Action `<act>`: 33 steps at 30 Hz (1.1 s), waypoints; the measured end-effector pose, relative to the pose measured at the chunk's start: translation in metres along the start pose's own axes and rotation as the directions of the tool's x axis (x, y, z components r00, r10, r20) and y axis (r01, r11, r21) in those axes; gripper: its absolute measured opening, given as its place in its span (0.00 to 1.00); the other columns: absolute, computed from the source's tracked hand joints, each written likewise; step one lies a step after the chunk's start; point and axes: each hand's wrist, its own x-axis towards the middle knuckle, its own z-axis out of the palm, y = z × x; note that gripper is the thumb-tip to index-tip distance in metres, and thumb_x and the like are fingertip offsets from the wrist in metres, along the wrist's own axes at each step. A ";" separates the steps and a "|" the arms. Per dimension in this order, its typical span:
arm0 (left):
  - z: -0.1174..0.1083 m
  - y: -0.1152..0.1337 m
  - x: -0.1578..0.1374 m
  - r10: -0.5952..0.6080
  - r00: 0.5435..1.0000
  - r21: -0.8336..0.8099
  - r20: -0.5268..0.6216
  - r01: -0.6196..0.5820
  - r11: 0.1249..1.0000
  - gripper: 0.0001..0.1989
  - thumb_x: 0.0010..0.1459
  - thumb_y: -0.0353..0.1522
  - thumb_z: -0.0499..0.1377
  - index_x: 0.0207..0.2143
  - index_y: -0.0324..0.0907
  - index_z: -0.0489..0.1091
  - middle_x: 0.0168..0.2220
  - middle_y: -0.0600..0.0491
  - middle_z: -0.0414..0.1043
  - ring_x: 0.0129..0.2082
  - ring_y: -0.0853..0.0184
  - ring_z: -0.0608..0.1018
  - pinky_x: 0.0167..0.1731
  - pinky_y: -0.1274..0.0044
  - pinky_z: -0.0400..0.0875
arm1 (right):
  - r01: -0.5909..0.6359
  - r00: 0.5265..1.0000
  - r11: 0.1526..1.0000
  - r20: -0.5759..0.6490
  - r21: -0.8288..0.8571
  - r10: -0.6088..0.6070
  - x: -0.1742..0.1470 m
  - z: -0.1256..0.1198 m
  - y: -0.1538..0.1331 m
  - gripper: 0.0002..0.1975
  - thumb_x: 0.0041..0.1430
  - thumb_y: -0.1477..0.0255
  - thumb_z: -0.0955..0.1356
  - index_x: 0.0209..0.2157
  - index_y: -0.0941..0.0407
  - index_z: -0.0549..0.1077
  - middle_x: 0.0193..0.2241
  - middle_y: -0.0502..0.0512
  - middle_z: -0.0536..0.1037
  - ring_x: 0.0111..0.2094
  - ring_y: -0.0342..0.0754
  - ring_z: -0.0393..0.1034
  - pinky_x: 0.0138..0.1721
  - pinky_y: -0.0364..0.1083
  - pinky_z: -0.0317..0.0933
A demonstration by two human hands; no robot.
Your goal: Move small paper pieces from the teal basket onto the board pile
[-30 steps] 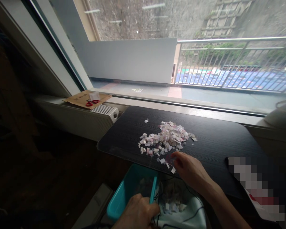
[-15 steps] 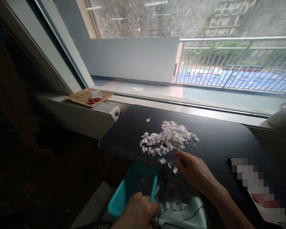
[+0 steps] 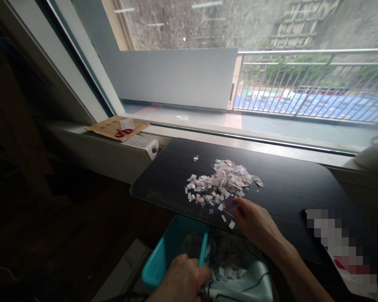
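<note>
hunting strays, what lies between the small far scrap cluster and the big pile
Bare black tabletop separates the cluster from the pile in the head view.

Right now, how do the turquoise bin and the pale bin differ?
The turquoise bin is vivid, while the pale bin is whitish green. The left hand grips the turquoise bin's rim; dark cords cross the pale bin. Scraps show clearly in the pale bin, dimly in the turquoise bin. Both contain scraps.

Small pale squares (image 3: 231, 176) lie heaped on the black table (image 3: 166, 176) by a pinkish see-through card (image 3: 228, 208), teal bin (image 3: 156, 266) below.
</note>
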 end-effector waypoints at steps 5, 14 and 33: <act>-0.001 0.002 -0.001 -0.029 1.000 -0.005 0.008 0.029 1.000 0.05 0.52 0.30 0.62 0.34 0.43 0.74 0.36 0.48 0.74 0.40 0.55 0.74 0.40 0.71 0.65 | 0.056 0.998 0.998 -0.013 0.019 -0.056 0.000 0.000 0.001 0.15 0.60 0.75 0.59 0.44 0.54 0.73 0.40 0.53 0.79 0.35 0.47 0.73 0.34 0.43 0.58; 0.001 0.007 -0.004 -0.061 0.998 -0.024 0.001 0.061 0.998 0.06 0.51 0.29 0.62 0.34 0.43 0.74 0.37 0.48 0.74 0.41 0.55 0.73 0.41 0.71 0.64 | 0.191 0.981 0.982 0.028 -0.007 -0.191 -0.014 -0.011 0.019 0.14 0.63 0.73 0.58 0.43 0.50 0.73 0.37 0.51 0.77 0.33 0.46 0.72 0.33 0.43 0.58; -0.001 0.015 -0.003 -0.031 0.999 -0.015 -0.028 0.031 0.999 0.04 0.51 0.29 0.62 0.32 0.42 0.73 0.37 0.49 0.75 0.41 0.56 0.74 0.41 0.72 0.64 | 0.121 0.987 0.991 -0.110 0.053 -0.115 0.003 -0.002 0.035 0.13 0.61 0.73 0.61 0.41 0.52 0.75 0.37 0.52 0.79 0.32 0.45 0.73 0.32 0.41 0.60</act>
